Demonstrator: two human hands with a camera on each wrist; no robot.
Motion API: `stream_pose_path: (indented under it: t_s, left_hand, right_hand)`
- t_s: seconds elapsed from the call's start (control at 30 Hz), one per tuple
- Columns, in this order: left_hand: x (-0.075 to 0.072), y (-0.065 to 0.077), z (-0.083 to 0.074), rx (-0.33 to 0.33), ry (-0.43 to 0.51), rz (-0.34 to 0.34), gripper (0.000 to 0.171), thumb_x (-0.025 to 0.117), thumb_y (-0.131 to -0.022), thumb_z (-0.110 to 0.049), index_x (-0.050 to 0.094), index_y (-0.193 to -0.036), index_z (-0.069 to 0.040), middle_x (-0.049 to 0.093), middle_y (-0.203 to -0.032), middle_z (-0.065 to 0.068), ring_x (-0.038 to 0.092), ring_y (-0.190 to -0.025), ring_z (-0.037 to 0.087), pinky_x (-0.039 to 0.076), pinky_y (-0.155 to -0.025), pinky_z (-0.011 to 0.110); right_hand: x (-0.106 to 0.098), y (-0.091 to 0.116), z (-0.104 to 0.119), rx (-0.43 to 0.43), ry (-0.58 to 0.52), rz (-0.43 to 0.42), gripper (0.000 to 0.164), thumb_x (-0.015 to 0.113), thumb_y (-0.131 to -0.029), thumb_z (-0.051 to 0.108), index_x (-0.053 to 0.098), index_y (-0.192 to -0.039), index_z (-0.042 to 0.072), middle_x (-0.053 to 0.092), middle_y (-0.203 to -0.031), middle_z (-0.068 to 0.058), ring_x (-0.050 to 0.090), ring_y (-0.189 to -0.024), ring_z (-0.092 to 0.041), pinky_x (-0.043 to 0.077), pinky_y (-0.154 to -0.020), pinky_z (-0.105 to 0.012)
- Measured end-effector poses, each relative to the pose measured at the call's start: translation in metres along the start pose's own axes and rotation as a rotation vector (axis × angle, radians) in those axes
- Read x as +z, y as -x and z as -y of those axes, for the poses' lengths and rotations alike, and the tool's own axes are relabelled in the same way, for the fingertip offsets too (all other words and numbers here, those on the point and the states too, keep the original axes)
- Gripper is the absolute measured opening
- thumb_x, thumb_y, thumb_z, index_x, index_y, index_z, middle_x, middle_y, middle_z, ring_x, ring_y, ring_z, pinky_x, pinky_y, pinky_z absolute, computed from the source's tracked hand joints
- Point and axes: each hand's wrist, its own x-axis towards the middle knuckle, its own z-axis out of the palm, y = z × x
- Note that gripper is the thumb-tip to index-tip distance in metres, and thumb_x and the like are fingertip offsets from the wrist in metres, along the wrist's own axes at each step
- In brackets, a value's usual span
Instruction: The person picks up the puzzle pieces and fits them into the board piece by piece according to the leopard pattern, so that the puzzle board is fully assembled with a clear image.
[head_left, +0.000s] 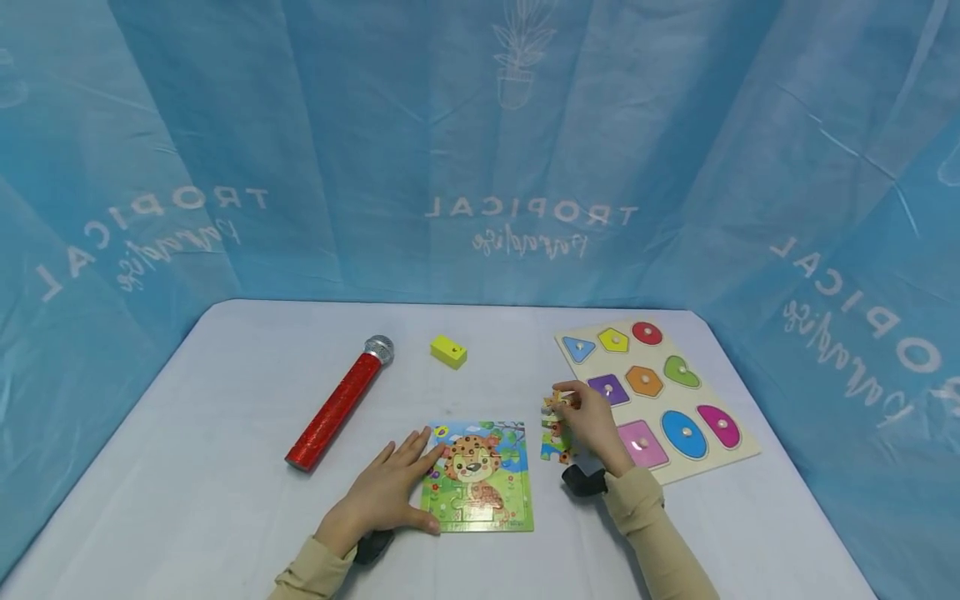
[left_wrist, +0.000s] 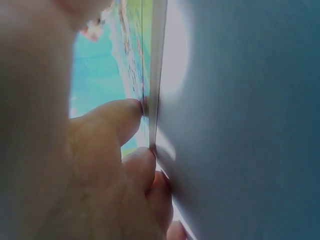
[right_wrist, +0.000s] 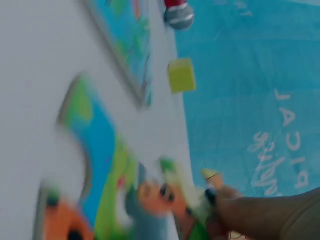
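A square jigsaw puzzle (head_left: 474, 471) with a leopard cub picture lies near the front of the table. My left hand (head_left: 384, 492) rests along its left side, fingers spread and thumb at the lower left corner. In the left wrist view, fingertips (left_wrist: 131, 109) touch the puzzle by its edge. To the right of the puzzle, my right hand (head_left: 596, 421) pinches a jigsaw piece (head_left: 555, 400) between thumb and fingers. Other loose jigsaw pieces (head_left: 553, 448) lie just below it; blurred in the right wrist view, a blue and green piece (right_wrist: 100, 150) is near.
At the right lies a shape board (head_left: 705, 396) with knobbed coloured shapes, partly behind the right hand. A red microphone (head_left: 341, 408) lies at left, and a yellow block (head_left: 448, 352) sits farther back. A blue printed curtain (head_left: 375, 150) surrounds the white table (head_left: 187, 467).
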Motion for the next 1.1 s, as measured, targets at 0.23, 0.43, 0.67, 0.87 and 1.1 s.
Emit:
stream_pose_path:
  t_s: [0.23,0.43,0.67,0.87,1.1]
  left_hand:
    - [0.001,-0.002,0.000,0.032,-0.032,-0.009,0.112,0.083,-0.059,-0.058,0.036,-0.150,-0.010,0.023,-0.160,0.020,0.022,-0.148,0.039,0.020,-0.119,0.059]
    - [0.001,-0.003,0.002,0.031,-0.041,-0.011,0.112,0.082,-0.060,-0.058,0.036,-0.150,-0.011,0.023,-0.160,0.019,0.022,-0.148,0.039,0.021,-0.118,0.060]
    - [0.003,-0.003,0.002,0.025,-0.029,0.003,0.112,0.081,-0.061,-0.059,0.034,-0.151,-0.012,0.021,-0.160,0.018,0.021,-0.148,0.038,0.020,-0.119,0.059]
    - [0.003,-0.001,0.002,0.024,-0.028,-0.002,0.112,0.081,-0.060,-0.060,0.035,-0.150,-0.011,0.022,-0.160,0.019,0.021,-0.148,0.039,0.020,-0.118,0.060]
    - [0.003,0.000,0.002,0.020,-0.038,-0.012,0.112,0.081,-0.060,-0.059,0.035,-0.151,-0.011,0.022,-0.160,0.019,0.022,-0.148,0.038,0.020,-0.118,0.060]
  right_hand:
    - [0.018,0.018,0.026,-0.124,-0.199,0.232,0.024,0.063,-0.093,0.012,0.063,-0.114,0.002,0.069,-0.077,-0.011,0.052,-0.059,-0.009,0.041,-0.052,-0.022]
    - [0.044,0.038,0.047,-0.209,-0.205,0.440,0.022,0.062,-0.094,0.014,0.062,-0.112,0.003,0.069,-0.086,-0.010,0.064,-0.073,-0.013,0.053,-0.062,-0.025]
    - [0.063,0.050,0.048,-0.248,-0.113,0.413,0.017,0.064,-0.093,0.014,0.064,-0.109,0.008,0.068,-0.083,-0.003,0.061,-0.068,-0.009,0.048,-0.056,-0.022]
    - [0.075,0.055,0.045,-0.332,0.041,0.296,0.018,0.068,-0.090,0.017,0.066,-0.107,0.010,0.058,-0.086,0.000,0.046,-0.066,-0.005,0.042,-0.059,-0.020]
    - [0.082,0.055,0.049,-0.385,0.166,0.237,0.018,0.071,-0.087,0.014,0.066,-0.104,0.018,0.050,-0.095,-0.001,0.042,-0.072,-0.008,0.038,-0.062,-0.021]
